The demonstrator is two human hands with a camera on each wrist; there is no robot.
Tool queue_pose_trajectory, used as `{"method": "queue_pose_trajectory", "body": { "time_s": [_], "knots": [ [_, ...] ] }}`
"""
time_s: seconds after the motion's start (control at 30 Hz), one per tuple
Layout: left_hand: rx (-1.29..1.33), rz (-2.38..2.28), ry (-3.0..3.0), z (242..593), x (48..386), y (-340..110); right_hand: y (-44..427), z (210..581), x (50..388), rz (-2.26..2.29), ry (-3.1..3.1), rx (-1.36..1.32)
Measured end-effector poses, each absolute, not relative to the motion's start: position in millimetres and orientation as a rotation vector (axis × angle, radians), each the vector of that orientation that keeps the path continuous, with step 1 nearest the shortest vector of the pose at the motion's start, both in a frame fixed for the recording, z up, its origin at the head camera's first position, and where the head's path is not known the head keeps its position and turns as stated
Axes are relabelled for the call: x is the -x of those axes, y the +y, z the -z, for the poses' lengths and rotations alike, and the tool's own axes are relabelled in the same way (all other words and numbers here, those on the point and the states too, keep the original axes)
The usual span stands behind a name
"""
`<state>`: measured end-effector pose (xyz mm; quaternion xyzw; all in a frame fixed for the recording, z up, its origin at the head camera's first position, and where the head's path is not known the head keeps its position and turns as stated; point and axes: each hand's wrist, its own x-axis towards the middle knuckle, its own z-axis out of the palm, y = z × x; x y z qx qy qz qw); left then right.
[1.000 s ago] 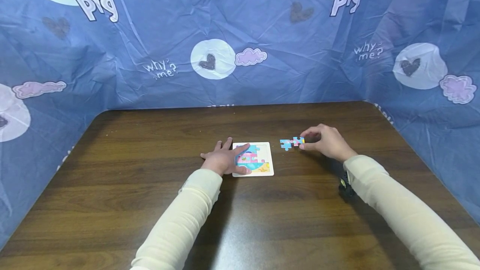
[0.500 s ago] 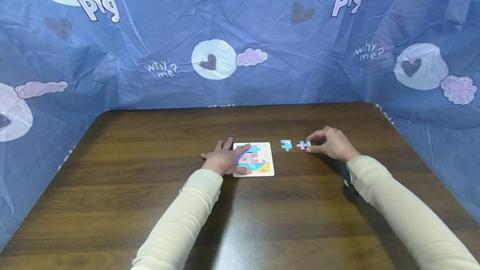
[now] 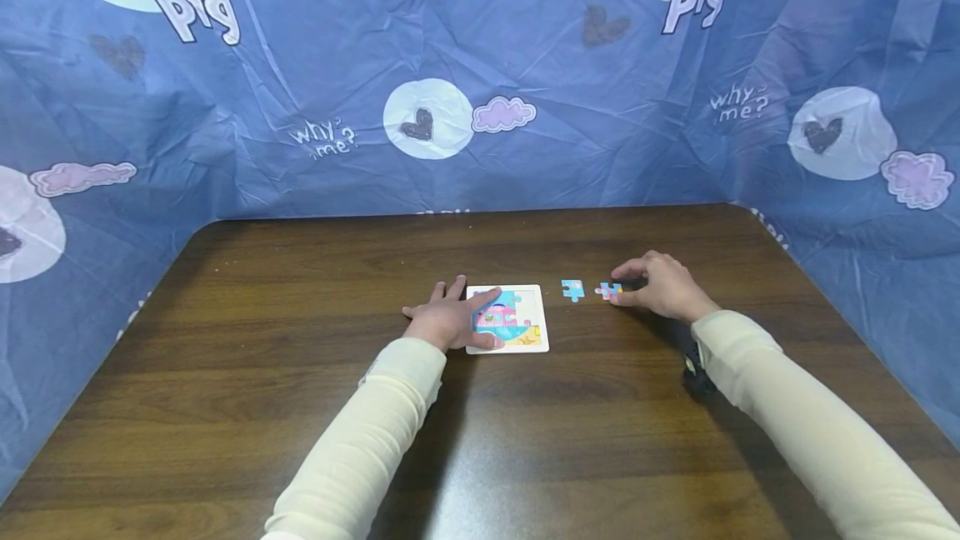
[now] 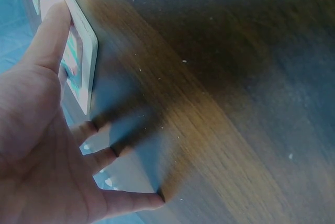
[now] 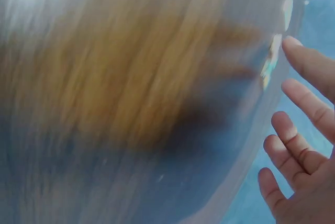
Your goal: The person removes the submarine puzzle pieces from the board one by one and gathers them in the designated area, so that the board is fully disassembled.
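My left hand (image 3: 442, 323) lies with spread fingers on the left side of a white-framed jigsaw puzzle board (image 3: 543, 344); its thumb and index finger rest on the board. The fitted pieces show a pink, blue and yellow picture, partly hidden by the hand. My right hand (image 3: 663, 287) is at a small pink and blue puzzle piece (image 3: 609, 291) on the table, thumb at its near edge and index finger a little apart from its far side. The right wrist view shows the fingers (image 5: 301, 98) spread beside that piece (image 5: 270, 64). A second, blue piece (image 3: 572, 290) lies between it and the board.
The brown wooden table (image 3: 300, 440) carries the board and loose pieces. A blue printed cloth (image 3: 360, 40) hangs behind it and at both sides. A dark device (image 3: 697, 377) sits at the right wrist.
The right hand has drawn the pink and blue piece rightward and toward me, away from the blue one, and the piece has turned. The left hand has stayed on the board.
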<state>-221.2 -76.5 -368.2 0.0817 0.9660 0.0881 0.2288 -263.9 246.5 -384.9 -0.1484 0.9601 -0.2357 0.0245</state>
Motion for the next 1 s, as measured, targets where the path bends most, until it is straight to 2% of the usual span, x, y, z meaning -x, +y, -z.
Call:
{"method": "queue_pose_trajectory", "body": {
  "time_s": [0.37,1.0],
  "knots": [
    [-0.222,-0.250,2.659,370,222,-77,205,380,247,0.925,2.815,0.542],
    [-0.216,-0.220,2.657,370,223,-75,152,389,227,0.911,2.744,0.650]
  ]
}}
